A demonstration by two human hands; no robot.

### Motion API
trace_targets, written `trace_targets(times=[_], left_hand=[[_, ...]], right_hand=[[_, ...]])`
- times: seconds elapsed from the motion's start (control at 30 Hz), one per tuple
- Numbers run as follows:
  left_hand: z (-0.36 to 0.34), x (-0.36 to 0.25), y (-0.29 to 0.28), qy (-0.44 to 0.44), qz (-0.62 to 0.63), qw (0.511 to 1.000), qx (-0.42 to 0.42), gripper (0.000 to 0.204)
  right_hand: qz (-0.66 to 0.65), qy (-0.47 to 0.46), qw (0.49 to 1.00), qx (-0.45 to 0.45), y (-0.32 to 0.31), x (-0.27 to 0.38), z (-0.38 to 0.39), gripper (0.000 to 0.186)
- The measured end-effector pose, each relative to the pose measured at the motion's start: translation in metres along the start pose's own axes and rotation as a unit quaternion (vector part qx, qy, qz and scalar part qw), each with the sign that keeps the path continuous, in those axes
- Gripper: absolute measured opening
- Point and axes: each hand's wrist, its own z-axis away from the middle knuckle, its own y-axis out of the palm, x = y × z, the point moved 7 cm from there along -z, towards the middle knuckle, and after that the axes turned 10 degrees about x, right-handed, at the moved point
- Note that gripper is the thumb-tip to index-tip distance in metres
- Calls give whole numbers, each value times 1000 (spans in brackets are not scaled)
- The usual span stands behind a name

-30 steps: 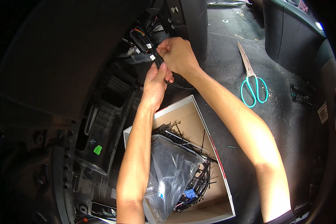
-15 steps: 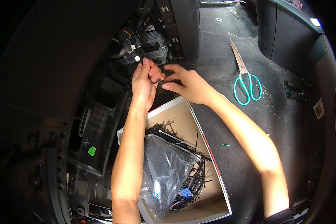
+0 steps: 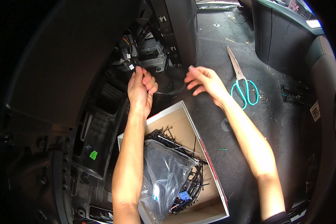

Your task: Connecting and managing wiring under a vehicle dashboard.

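My left hand (image 3: pixel 141 89) is closed around a black wire bundle with white tags (image 3: pixel 131 66) at the opened console, fingers curled over it. To its right, my right hand (image 3: pixel 209 84) has its fingers apart, slightly curled and empty, beside loose black cables (image 3: pixel 170 91) that hang blurred between the hands. Behind and above my left hand, wiring and a grey metal housing (image 3: pixel 153 50) sit in the recess. Below the hands lies an open cardboard box (image 3: pixel 179 117) with black cable ties (image 3: pixel 198 181) and a clear plastic bag (image 3: pixel 162 171).
Teal-handled scissors (image 3: pixel 239 74) lie on the dark floor (image 3: pixel 246 134) right of my right hand, with small debris around them. A black trim panel (image 3: pixel 276 41) rises at the upper right, a seat edge (image 3: pixel 319 63) at the right rim, and a dark panel (image 3: pixel 63 56) fills the left.
My right hand has left the bundle, moving down and then right, with its fingers spreading. My left hand has shifted slightly down and left, still holding the wires. The view has shifted slightly.
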Motion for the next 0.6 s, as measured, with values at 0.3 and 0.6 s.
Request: trace_targets(times=[0.3,0.6], left_hand=[[1,1,6,2,28,1000,2,26],[4,-5,-10,28,-144,985,-94,28]], right_hand=[[-200,117,963,140,61,-53,-28,35],[-174,3,985,-17,56,-16,0,23]])
